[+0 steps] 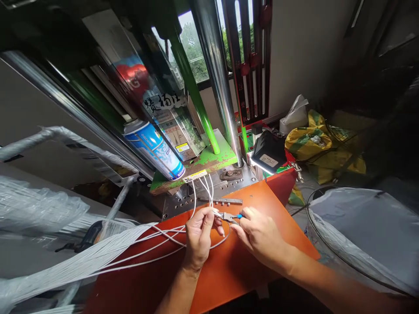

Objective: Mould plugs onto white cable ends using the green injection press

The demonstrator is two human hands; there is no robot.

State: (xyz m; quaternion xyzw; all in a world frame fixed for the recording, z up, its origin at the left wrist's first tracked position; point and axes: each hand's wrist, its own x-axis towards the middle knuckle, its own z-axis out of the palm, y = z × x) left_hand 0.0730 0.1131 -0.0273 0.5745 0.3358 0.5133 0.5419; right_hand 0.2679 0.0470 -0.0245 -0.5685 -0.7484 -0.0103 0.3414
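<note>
Between thumb and fingers, my left hand (200,233) pinches several thin white cables (207,192) above the orange table (242,257). My right hand (260,229) grips a pair of cutting pliers (229,216) with blue handles, most of the handles hidden inside the fist. The jaws of the pliers point left and meet the cable ends at my left fingertips; whether they are closed on a cable I cannot tell. One cable loops below my fingers. A large bundle of white cables (114,250) runs in from the left.
A green press machine (216,159) stands behind the table, with a blue spray can (157,150) on its plate. A metal bar (225,201) lies at its base. Right are a black lamp (270,150), yellow sacks (307,139) and a lined round bin (353,231). A wrapped frame (78,144) stands left.
</note>
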